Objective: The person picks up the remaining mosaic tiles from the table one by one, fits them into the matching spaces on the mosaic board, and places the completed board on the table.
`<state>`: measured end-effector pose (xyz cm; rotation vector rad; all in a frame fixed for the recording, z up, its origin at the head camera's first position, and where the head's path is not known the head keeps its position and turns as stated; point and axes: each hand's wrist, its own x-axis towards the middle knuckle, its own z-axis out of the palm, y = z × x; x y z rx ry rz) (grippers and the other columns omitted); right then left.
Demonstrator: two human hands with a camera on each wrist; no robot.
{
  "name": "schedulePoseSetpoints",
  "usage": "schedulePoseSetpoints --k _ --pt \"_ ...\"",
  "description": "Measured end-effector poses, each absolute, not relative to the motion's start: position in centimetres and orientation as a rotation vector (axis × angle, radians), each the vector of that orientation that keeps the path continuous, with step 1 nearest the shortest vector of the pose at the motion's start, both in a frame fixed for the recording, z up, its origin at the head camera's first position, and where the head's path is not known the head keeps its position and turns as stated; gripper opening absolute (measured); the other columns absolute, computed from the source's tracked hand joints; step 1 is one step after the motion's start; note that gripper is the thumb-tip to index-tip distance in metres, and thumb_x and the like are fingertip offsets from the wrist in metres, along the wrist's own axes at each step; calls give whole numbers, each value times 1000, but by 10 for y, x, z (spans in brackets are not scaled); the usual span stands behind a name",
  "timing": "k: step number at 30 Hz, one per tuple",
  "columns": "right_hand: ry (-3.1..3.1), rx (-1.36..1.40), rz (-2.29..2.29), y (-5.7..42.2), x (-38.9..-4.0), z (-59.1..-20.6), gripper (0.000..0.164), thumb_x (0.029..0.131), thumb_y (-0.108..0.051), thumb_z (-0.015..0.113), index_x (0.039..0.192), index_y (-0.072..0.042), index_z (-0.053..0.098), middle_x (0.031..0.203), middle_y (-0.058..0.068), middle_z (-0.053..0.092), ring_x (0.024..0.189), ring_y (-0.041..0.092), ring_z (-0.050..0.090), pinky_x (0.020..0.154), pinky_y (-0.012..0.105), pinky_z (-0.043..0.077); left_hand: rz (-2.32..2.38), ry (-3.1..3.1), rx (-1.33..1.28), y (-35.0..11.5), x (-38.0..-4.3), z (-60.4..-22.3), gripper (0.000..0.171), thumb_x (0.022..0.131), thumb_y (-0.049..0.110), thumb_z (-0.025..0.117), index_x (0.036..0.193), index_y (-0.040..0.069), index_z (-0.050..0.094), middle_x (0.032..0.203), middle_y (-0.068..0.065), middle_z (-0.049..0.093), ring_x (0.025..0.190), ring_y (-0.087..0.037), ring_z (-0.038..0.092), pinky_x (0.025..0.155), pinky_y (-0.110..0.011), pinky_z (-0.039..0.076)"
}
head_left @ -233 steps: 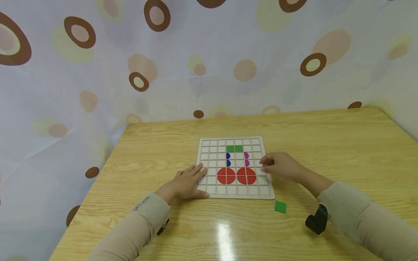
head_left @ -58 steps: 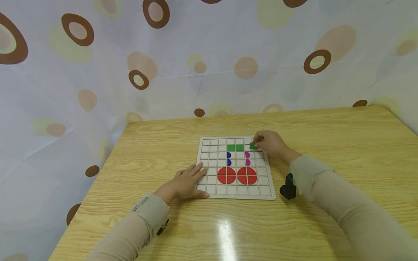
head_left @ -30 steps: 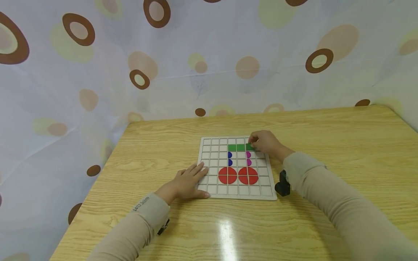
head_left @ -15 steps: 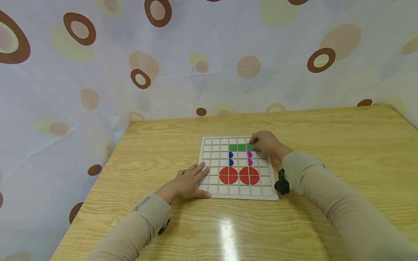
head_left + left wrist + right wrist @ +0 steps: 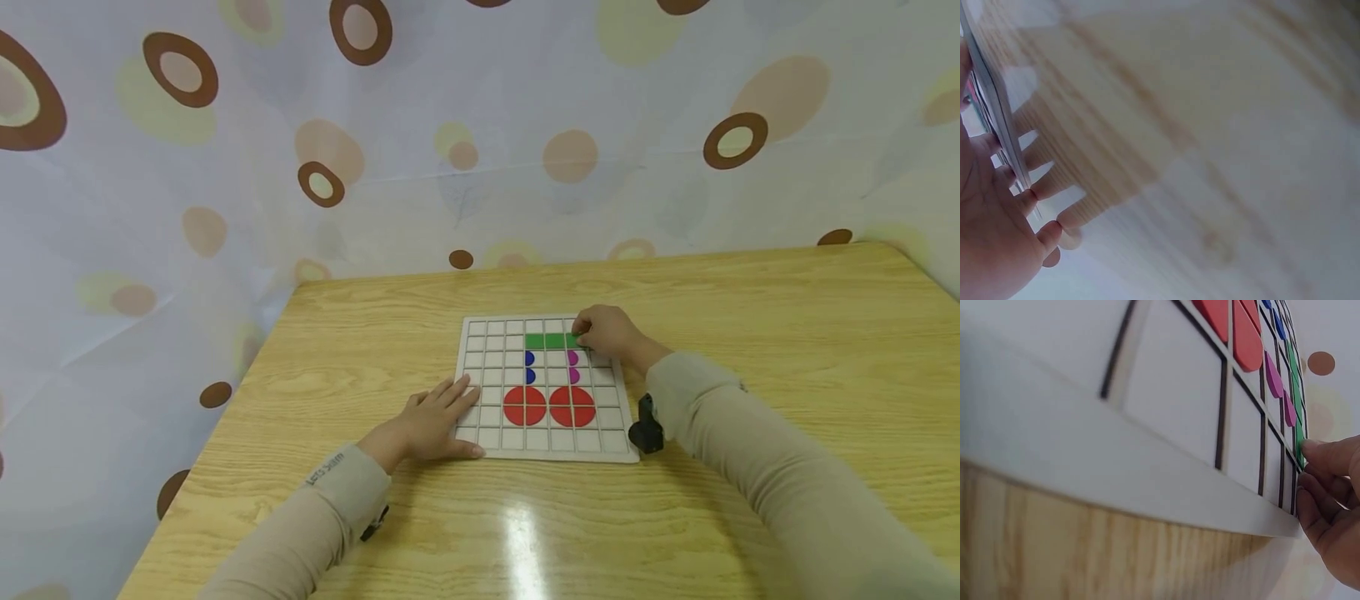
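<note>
A white square board (image 5: 547, 437) divided into a grid of cells lies on the table. My left hand (image 5: 433, 421) rests on its near left edge with the fingers spread. Two red circles (image 5: 525, 406), each made of quarter pieces, sit in the nearer rows. Beyond them are blue half-circles (image 5: 529, 358) and magenta half-circles (image 5: 573, 358). Three green squares (image 5: 554, 341) stand side by side in a farther row. At the rightmost green square (image 5: 1299, 432), the thumb and curled fingers of my right hand (image 5: 609, 332) pinch its right side, partly hiding it.
The wooden table (image 5: 360, 333) extends around the board on all sides. A patterned cloth (image 5: 495, 217) hangs behind it. Black cameras are strapped at both wrists, the right camera (image 5: 647, 425) close beside the board's right edge.
My right hand has brought the loose green square from the table onto the board, then leftward into line with the other two. It is nearly still lately. The left hand has stayed put.
</note>
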<state>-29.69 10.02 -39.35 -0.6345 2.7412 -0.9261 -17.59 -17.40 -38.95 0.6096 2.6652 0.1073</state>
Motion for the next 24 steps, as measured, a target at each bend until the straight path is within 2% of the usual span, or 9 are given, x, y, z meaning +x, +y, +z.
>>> schedulePoseSetpoints --k 7,15,20,24 --pt "2782 -601 -937 107 -293 -392 17 83 -3 52 97 6 57 94 20 56 88 32 51 74 42 40 112 2679 622 -172 -183 -390 85 74 62 47 140 20 14 144 -2 4 129 -24 5 96 -47 17" --pt "2812 -611 -971 121 -287 -384 20 86 -11 51 98 4 56 95 19 56 89 32 50 75 43 39 145 2692 604 -172 -189 -385 83 74 57 54 138 16 21 144 -6 10 129 -26 9 95 -49 18" --pt "2769 -586 -989 125 -280 -383 25 87 -17 50 102 3 56 101 18 55 94 32 48 76 43 39 204 2686 562 -172 -188 -383 83 73 53 59 137 14 24 143 -7 12 129 -25 10 95 -50 16" --pt "2732 -575 -988 127 -270 -381 32 88 -21 49 108 3 54 106 19 54 97 33 47 77 43 39 231 2689 548 -173 -188 -384 79 75 53 56 137 14 25 142 -8 13 128 -24 12 95 -49 17"
